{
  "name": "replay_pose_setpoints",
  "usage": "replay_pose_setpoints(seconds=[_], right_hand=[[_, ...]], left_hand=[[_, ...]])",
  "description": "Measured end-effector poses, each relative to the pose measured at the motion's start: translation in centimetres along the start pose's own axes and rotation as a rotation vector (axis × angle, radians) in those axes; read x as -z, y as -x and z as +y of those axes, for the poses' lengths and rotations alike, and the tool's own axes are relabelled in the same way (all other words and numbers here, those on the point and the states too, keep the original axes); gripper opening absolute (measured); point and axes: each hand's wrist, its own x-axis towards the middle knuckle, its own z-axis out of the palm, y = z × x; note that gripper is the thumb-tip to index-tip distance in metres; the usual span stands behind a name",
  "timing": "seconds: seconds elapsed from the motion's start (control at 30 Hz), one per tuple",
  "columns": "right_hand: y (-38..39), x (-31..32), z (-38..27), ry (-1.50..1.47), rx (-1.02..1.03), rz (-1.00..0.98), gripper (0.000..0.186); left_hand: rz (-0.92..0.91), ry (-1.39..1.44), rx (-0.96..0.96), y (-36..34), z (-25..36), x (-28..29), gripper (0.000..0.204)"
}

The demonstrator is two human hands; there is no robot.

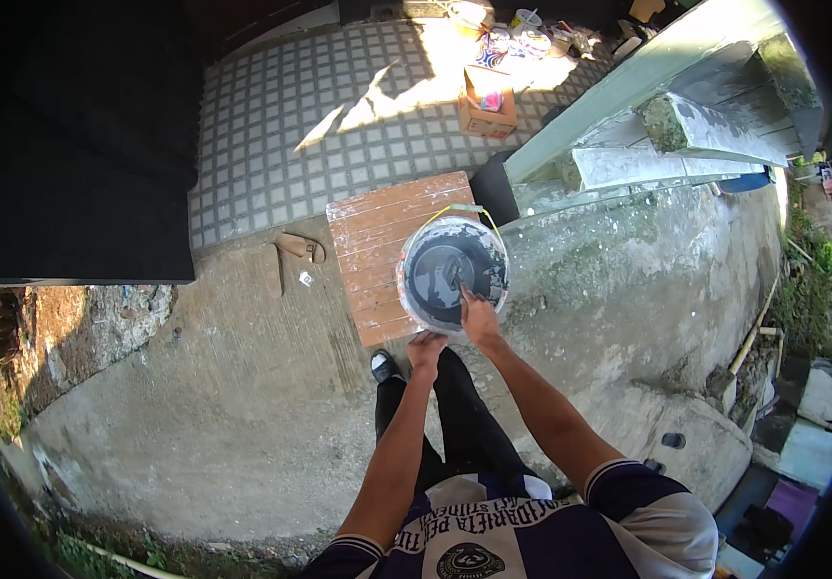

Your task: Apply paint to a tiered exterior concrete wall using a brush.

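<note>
A white bucket (406, 280) smeared with grey stands on a brown wooden board (363, 261). Thick, wet grey mix (430, 265) lies inside it, and its yellow wire handle (479, 208) with a pale grip is at the far side. My left hand (426, 351) grips the bucket's near edge, its fingertips partly hidden. Over the near right rim reaches my right hand (479, 317), closed on a short grey-coated tool (454, 272) that dips into the mix. I cannot tell the tool's exact kind.
Left of the board lie brown sandals (300, 248) on concrete (242, 386). Behind are a tiled floor (281, 125) and an open cardboard box (488, 118). Pale concrete steps (628, 164) rise at right. My foot (384, 365) is beside the board's near edge.
</note>
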Motion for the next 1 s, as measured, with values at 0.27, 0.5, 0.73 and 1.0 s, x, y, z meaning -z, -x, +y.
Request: replay_pose_setpoints(seconds=[0.27,0.5,0.73,1.0], right_hand=[[1.7,-1.1,-0.7,-0.057,-0.089,0.19,0.028],[0.3,-0.9,-2.1,-0.008,-0.104,0.128,0.031],[0.9,-1.2,-2.4,-0.026,-0.136,0.063,0.033],[1.4,1.5,-1.4,-0.016,-0.146,0.025,0.029]], left_hand=[[0.076,-0.103,-0.001,0.6,0.5,-0.1,0.021],[0.024,-0.148,0.067,0.3,1.1,-0.2,0.022],[0.011,-0.223,-0.037,0.3,0.4,1.0,0.023],[-0.175,-0.228,-0.039,1.4,0.7,2.1,0.031]])
